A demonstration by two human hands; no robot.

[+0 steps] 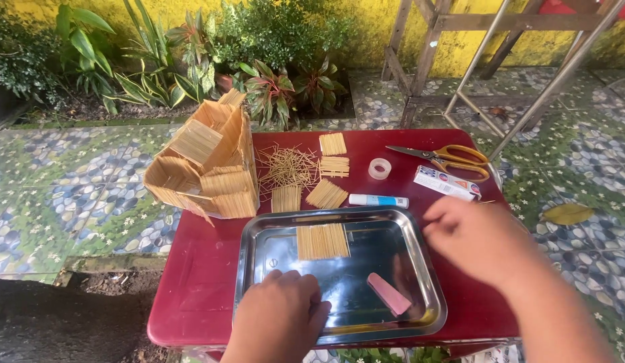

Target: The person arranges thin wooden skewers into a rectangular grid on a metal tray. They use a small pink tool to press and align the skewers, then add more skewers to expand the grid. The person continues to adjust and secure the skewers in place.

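Seen from above: red table (205,269) on a tiled patio, steel tray (426,282) at centre. Left hand (279,316) resting knuckles-up on the tray's near edge, fingers curled under, nothing visibly pinched; whether closed on anything, impossible to tell. Right hand (477,238) blurred, hovering just past the tray's right rim, fingers bent loosely, nothing seen in them.

Inside the tray: flat stick panel (322,240) near the far wall, pink block (389,294) lying apart toward the near right corner. Behind the tray: stick house (208,165), unfinished, roof tilted; loose sticks (285,167) in a heap; four smaller panels (333,144) around it. Further right: glue tube (378,200), tape roll (379,168), scissors (447,158), small box (447,183).

Risks, as judged from this layout: tray overhanging near the table's front edge, so weight from the left hand likely to tip or slide it; a sweeping right hand liable to knock the glue tube or box; house close to the table's left edge, easily nudged off.
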